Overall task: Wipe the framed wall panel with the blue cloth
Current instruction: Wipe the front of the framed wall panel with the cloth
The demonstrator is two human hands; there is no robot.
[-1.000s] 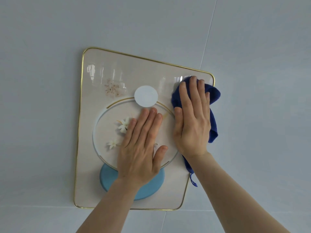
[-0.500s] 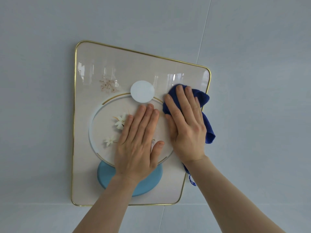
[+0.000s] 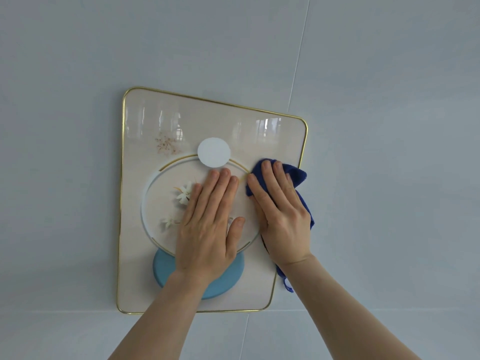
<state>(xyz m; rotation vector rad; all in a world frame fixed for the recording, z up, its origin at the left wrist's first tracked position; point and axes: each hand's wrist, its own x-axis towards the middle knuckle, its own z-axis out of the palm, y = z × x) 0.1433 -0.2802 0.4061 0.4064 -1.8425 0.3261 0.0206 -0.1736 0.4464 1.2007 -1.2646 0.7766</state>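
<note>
The framed wall panel (image 3: pixel 145 126) hangs on a pale grey wall; it is cream with a thin gold rim, a white disc, a large ring with white flowers and a light blue disc low down. My left hand (image 3: pixel 207 224) lies flat on its middle, fingers together, holding nothing. My right hand (image 3: pixel 281 214) presses the dark blue cloth (image 3: pixel 296 175) against the panel's right side, just below mid-height of the right edge. Most of the cloth is hidden under the palm; a corner with a small loop hangs below the wrist.
The pale grey wall (image 3: pixel 389 178) surrounds the panel, with a thin vertical seam running up from the panel's top right and a horizontal seam along its bottom edge. Nothing else is in view.
My right hand has slid the cloth down from the panel's top right corner along its right side. My left hand has stayed flat on the middle.
</note>
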